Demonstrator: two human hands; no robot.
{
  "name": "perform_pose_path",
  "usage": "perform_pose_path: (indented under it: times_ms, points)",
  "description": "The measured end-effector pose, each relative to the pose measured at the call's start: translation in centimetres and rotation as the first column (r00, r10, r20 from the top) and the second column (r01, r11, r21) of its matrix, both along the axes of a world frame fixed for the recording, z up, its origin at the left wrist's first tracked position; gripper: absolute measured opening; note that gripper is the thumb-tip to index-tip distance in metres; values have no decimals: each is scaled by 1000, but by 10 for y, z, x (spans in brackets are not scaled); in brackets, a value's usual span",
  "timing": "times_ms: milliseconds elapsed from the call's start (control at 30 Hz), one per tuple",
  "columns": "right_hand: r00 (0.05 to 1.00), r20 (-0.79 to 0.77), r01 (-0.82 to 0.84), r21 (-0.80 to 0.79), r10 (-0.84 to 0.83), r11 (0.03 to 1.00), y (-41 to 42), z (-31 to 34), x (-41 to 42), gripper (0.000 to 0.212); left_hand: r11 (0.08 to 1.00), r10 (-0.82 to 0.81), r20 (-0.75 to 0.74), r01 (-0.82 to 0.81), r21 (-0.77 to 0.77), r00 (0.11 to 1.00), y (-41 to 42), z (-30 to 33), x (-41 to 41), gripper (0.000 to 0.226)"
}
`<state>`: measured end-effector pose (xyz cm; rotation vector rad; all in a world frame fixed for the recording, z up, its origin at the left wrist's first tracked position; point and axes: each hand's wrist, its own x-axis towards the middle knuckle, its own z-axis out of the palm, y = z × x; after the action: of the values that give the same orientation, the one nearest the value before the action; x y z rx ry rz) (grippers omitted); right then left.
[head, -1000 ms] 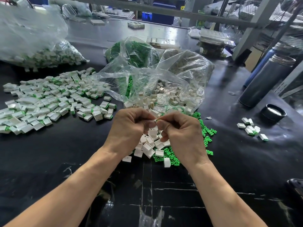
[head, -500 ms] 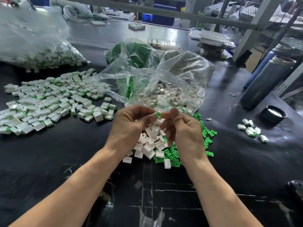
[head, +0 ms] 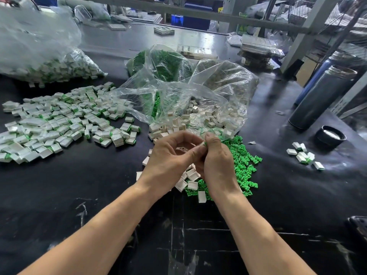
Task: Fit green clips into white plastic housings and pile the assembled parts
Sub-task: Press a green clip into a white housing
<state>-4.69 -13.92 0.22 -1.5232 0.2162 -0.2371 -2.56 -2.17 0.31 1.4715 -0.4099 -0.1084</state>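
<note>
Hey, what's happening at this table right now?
A person is assembling small parts by hand. The left hand and right hand meet over loose white housings and green clips, pinching one part between them. A large pile of finished pieces lies to the left, with open plastic bags behind.

Assembled parts [head: 59, 124] lie left of the bags [head: 188, 92].

Bright daylight from beyond the table [head: 59, 191] glares off its black top and the bags [head: 198, 92]; wide-angle distortion bends the soft edges.
</note>
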Motion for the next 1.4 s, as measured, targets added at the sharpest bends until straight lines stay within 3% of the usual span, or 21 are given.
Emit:
perform_pose_path:
  times_ms: [133, 400, 833, 933, 1133, 1267, 1400]
  points:
    - [994, 59, 95, -142, -87, 985, 3, -3, 2, 56, 1000, 17, 13, -17, 3, 1000, -3, -2, -3, 11]
    - [983, 110, 160, -115, -148, 980, 6, -8, 7, 52, 999, 38, -9, -38, -39, 999, -3, 0, -4, 10]
    - [995, 88, 63, -107, -54, 992, -2, -9, 4, 63, 996, 83, 31, -83, 13, 996, 0, 0, 0, 7]
    - [986, 155, 88, -180, -60, 980, -13, -8, 3, 52, 986, 152, 45, -155, 57, 987, 3, -1, 4, 11]
    - [972, 231, 10, -241, 47, 970, -19, -3, 0, 10, 981, 177, 59, -181, 75, 982, 10, 0, 9, 10]
    - [976, 214, 34, -286, 30, 958, -20, -5, 0, 10, 982, 164, 52, -168, 82, 985, 11, 0, 9, 18]
    - [985, 175, 41, -303, 13, 952, -18, -4, 0, 9, 960, 166, 146, -193, 200, 975, 13, -1, 8, 22]
